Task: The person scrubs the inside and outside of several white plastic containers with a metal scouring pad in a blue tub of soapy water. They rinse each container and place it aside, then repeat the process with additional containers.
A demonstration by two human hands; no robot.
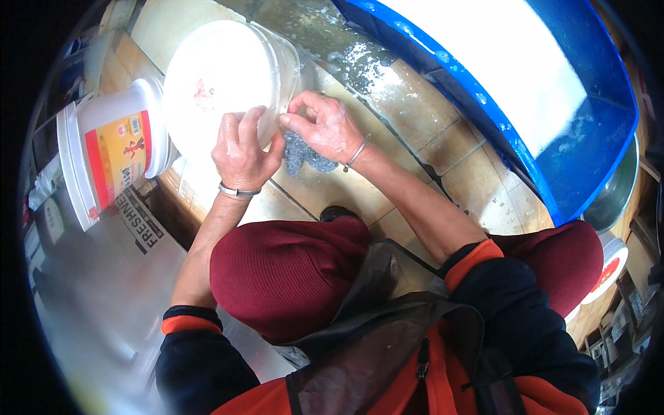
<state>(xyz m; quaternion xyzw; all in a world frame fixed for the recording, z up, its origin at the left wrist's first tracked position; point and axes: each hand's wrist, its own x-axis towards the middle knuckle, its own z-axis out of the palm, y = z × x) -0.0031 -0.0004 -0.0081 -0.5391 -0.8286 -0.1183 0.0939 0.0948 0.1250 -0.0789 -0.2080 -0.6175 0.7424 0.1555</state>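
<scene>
A white plastic bucket [228, 79] with a pale, round face and small reddish marks on it is in front of me. My left hand [245, 153] grips its near edge, fingers bent over the face and thumb along the side. On the bucket's right side, my right hand [325, 128] is closed in a pinch, thumb against forefinger. Whatever lies between those fingertips is too small to make out. Just below the right hand a grey, mesh-like scrubber [304, 153] rests on the tiles. Both hands look wet.
A large blue tub [588, 138] with a bright white area inside stands at the right. Left of the bucket lies a white pail [114, 149] with a yellow and red label. Water wets the tiled floor [443, 138]. Another white pail [609, 266] is beyond my right knee.
</scene>
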